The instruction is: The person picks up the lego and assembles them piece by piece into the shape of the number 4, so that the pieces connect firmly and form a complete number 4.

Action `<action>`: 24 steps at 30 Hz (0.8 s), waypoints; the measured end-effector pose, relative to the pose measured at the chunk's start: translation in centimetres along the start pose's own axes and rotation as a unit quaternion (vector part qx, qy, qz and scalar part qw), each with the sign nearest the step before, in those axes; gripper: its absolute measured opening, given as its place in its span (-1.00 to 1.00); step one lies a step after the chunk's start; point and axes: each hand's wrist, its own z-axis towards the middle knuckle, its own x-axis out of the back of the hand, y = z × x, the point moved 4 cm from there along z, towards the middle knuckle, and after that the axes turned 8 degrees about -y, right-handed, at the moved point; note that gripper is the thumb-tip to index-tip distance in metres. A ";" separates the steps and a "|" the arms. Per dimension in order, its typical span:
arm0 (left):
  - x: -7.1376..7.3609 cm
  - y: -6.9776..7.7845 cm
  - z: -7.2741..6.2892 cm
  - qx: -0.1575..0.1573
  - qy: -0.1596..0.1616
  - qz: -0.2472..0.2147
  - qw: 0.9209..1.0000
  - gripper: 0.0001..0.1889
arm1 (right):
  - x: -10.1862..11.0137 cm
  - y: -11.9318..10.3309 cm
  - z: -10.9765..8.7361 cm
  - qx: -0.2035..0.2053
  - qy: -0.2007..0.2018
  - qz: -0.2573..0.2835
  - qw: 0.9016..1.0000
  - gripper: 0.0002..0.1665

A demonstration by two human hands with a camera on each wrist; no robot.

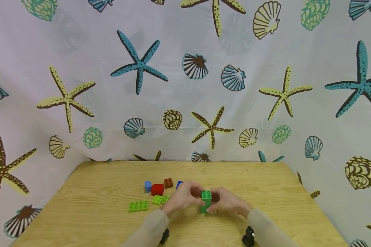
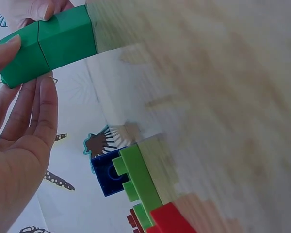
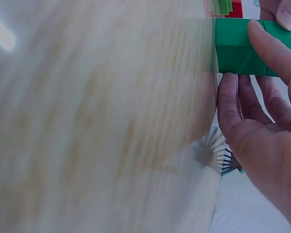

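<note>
Two green toy building bricks, an upper brick [image 1: 206, 195] and a lower brick [image 3: 237, 48], stand stacked upright at the table's middle, a thin seam showing between them. My left hand [image 1: 185, 197] pinches the upper one between thumb and fingers. Lower down, my right hand [image 1: 227, 201] grips the bottom brick from the right side, its thumb [image 3: 264, 43] across the near face. Studs show on top of the stack in the head view. In the right wrist view the base of the stack sits right at the wooden surface.
Left of the hands lie a lime green eight-stud brick [image 1: 138, 206], smaller lime bricks [image 1: 157, 199], a red brick [image 1: 157, 189], a light blue brick [image 1: 147, 186] and a brown brick [image 1: 168, 183]. A dark blue brick [image 2: 109, 172] is partly hidden behind my left hand in the head view. A patterned curtain [image 1: 173, 103] hangs behind the table [image 1: 96, 192].
</note>
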 end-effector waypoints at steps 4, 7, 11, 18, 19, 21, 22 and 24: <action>-0.2 0.0 0.0 0.004 0.007 0.021 1.000 -0.72 | 0.1 0.0 -0.2 -0.002 0.002 0.009 1.000 -0.55; -0.3 0.0 0.1 0.001 0.010 0.029 1.000 -0.71 | 0.2 0.0 -0.3 -0.003 0.004 0.006 1.000 -0.55; -0.4 -0.1 -0.1 -0.007 0.010 0.023 1.000 -0.71 | 0.3 0.3 -0.4 -0.010 0.005 0.006 1.000 -0.54; -0.3 -0.3 -0.2 0.001 0.000 0.007 1.000 -0.72 | 0.1 0.4 -1.0 -0.013 -0.003 0.106 0.994 -0.42; -0.3 -0.3 -0.2 0.004 0.000 0.006 1.000 -0.72 | 0.1 0.2 -1.1 -0.009 -0.005 0.123 0.992 -0.42; -0.1 -0.1 -0.2 0.003 -0.002 0.007 1.000 -0.73 | 0.0 0.0 -1.1 -0.004 -0.008 0.151 0.989 -0.42; -0.1 0.0 -0.2 0.002 -0.004 0.008 1.000 -0.72 | 0.0 -0.1 -1.2 -0.003 -0.009 0.161 0.987 -0.43; -0.1 0.1 -0.3 0.000 -0.007 0.014 1.000 -0.72 | -0.1 -0.2 -1.2 -0.002 -0.008 0.170 0.985 -0.44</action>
